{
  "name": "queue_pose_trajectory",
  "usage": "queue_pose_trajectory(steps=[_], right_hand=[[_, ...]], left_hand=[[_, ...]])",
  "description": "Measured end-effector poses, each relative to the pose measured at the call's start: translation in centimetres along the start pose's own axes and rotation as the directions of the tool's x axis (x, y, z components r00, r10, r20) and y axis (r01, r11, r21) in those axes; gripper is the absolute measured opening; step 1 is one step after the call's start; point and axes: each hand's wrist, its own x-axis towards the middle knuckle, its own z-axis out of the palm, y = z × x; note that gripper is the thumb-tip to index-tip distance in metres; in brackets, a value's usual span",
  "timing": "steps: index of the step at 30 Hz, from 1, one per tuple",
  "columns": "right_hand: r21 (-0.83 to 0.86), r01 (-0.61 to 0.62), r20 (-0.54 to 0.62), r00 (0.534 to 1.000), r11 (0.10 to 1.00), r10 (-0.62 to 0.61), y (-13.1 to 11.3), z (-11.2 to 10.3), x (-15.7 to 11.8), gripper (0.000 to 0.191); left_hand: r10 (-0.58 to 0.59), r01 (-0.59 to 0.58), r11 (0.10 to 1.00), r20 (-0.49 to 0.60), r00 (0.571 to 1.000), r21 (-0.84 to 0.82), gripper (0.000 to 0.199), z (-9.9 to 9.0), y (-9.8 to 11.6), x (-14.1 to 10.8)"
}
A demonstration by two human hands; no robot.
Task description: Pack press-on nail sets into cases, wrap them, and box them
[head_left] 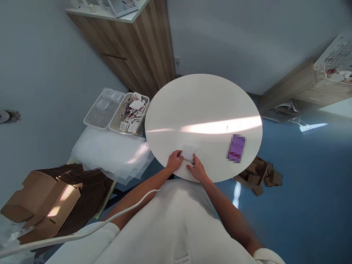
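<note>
A small white square packet [189,152] lies at the near edge of the round white table, between my two hands. The fingers and thumb of my left hand [174,162] are bent round its left edge. On the opposite side, the index finger of my right hand [197,169] presses on the right edge, with the thumb near the bottom corner. Whether the packet is folded film or a wrapped item, I cannot tell. Off to the right on the tabletop lies a purple, pixelated rectangle [236,148].
The round table [203,95] stands in front of me. At its left are a basket of printed cards [134,112], a clear plastic bin [104,108] and translucent sheets [110,150]. Cardboard boxes [46,198] are stacked lower left; small brown boxes [258,174] sit right below the table.
</note>
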Motion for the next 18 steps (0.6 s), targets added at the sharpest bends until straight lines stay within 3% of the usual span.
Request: queue_pose_trajectory(steps=[10, 18], right_hand=[[0.166, 0.051, 0.025, 0.998, 0.985, -0.056, -6.6, 6.6, 4.4, 0.069], [0.136, 0.142, 0.044, 0.988, 0.98, -0.149, -12.5, 11.9, 11.5, 0.066]], left_hand=[[-0.157, 0.135, 0.972, -0.105, 0.982, -0.192, 0.039, -6.5, -4.0, 3.2], [-0.11, 0.064, 0.961, -0.159, 0.981, -0.27, 0.047, -12.6, -7.6, 8.3]])
